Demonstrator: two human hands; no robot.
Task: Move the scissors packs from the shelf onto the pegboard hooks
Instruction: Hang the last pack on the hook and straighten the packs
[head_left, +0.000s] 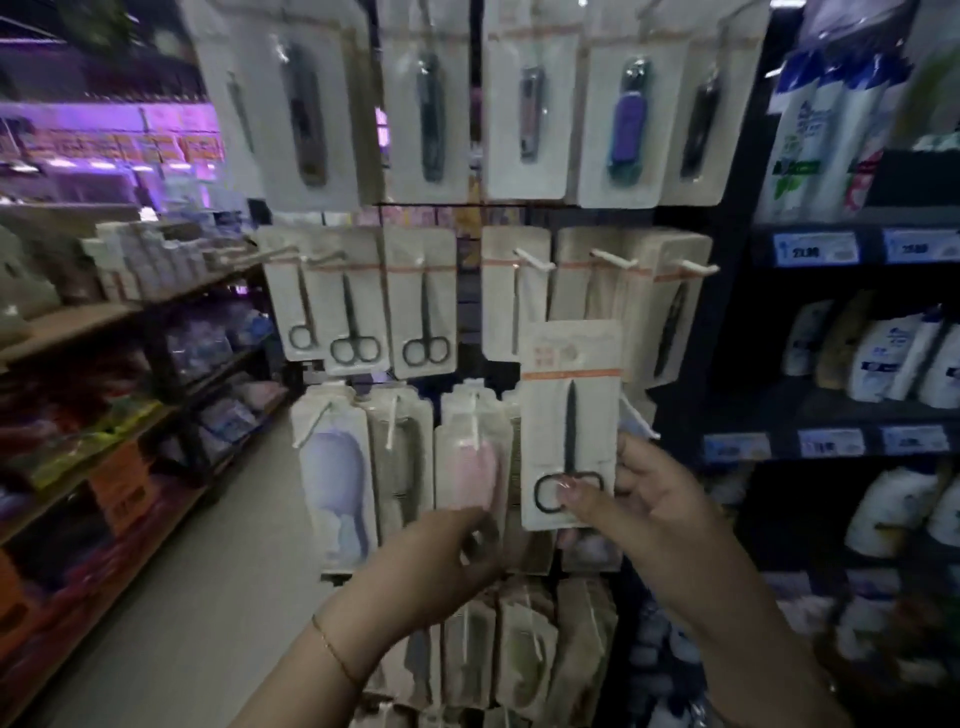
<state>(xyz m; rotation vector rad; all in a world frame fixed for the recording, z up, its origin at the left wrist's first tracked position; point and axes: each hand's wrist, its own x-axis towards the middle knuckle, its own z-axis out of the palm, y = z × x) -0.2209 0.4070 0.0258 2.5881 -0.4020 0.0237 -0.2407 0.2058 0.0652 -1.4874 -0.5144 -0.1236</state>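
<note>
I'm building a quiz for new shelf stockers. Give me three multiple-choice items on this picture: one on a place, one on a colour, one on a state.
1. Which hand holds the scissors pack?
A left B right C neither
2. What colour is the stripe across that pack?
A orange B green C blue
3. Is the held pack on a hook?
A hung B not yet C lying on the floor

Answers:
1 B, the right hand pinches its lower edge.
2 A, an orange band crosses the card.
3 B, it is held in front of the pegboard hooks.

Right hand (639, 499) raised, fingers (574, 501) pinching, left hand (447, 556) curled
</note>
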